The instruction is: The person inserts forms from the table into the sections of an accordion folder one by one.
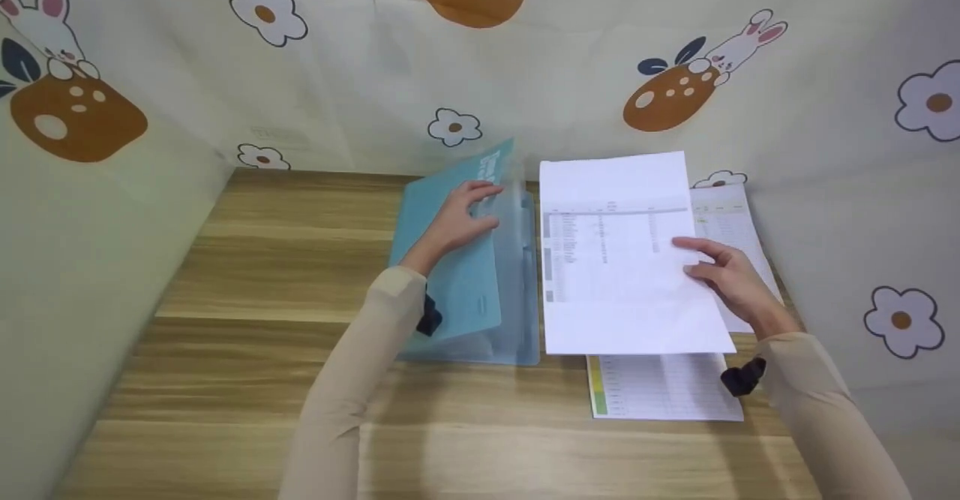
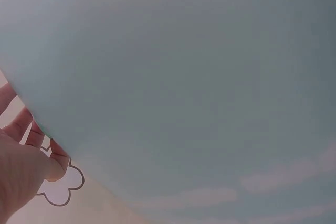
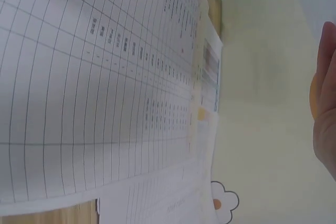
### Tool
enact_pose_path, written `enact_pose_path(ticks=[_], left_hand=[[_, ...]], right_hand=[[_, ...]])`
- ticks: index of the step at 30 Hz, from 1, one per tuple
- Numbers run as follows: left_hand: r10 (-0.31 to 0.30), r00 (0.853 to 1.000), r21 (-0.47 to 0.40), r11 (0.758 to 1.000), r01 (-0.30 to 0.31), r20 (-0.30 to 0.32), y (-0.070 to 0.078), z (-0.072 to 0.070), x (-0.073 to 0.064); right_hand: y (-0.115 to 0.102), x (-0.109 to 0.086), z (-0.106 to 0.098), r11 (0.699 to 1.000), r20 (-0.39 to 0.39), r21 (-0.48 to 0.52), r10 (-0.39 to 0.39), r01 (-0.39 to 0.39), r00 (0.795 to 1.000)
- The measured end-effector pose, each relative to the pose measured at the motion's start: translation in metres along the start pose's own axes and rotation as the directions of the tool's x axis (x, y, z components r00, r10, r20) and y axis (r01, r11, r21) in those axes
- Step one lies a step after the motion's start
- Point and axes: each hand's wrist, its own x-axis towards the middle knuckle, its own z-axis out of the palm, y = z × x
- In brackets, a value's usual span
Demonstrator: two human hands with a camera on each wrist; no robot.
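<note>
A light blue plastic folder (image 1: 450,275) stands partly open on the table, its cover raised and clear inner sleeves (image 1: 511,260) showing. My left hand (image 1: 459,218) holds the cover near its upper right edge; in the left wrist view the cover fills most of the frame, with the left hand (image 2: 26,156) at its edge. My right hand (image 1: 731,278) pinches the right edge of a white printed sheet (image 1: 615,320) between thumb and fingers. The sheet hangs over other papers, right of the folder. In the right wrist view only part of the right hand (image 3: 326,114) shows.
Under the held sheet lie more printed papers, one with a yellow and green edge (image 1: 667,387) and another farther right (image 1: 731,222). They rest on a wooden table (image 1: 247,365). A patterned cloth (image 1: 345,57) hangs behind and at both sides.
</note>
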Motion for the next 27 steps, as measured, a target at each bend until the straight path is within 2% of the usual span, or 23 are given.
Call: enact_pose_path(ticks=[7, 12, 16, 21, 27], left_hand=[[0.051, 0.999, 0.012, 0.999, -0.050, -0.012, -0.002, 0.001, 0.003], [0.002, 1.000, 0.015, 1.000, -0.002, -0.019, -0.001, 0.001, 0.002], [-0.033, 0.999, 0.014, 0.999, 0.033, -0.016, 0.000, 0.002, 0.000], [-0.057, 0.998, 0.020, 0.998, 0.058, -0.014, 0.001, 0.002, -0.001], [-0.067, 0.998, 0.034, 0.997, 0.067, -0.006, 0.001, 0.002, -0.001]], right_hand=[[0.006, 0.010, 0.014, 1.000, -0.010, 0.017, 0.019, -0.019, 1.000], [0.009, 0.015, 0.023, 0.998, 0.000, 0.035, 0.043, -0.043, 0.999], [0.010, 0.020, 0.029, 0.998, 0.006, 0.012, 0.064, -0.064, 0.998], [0.012, 0.028, 0.036, 0.995, 0.010, -0.006, 0.102, -0.102, 0.995], [0.015, 0.035, 0.042, 0.994, -0.029, 0.008, 0.111, -0.111, 0.993]])
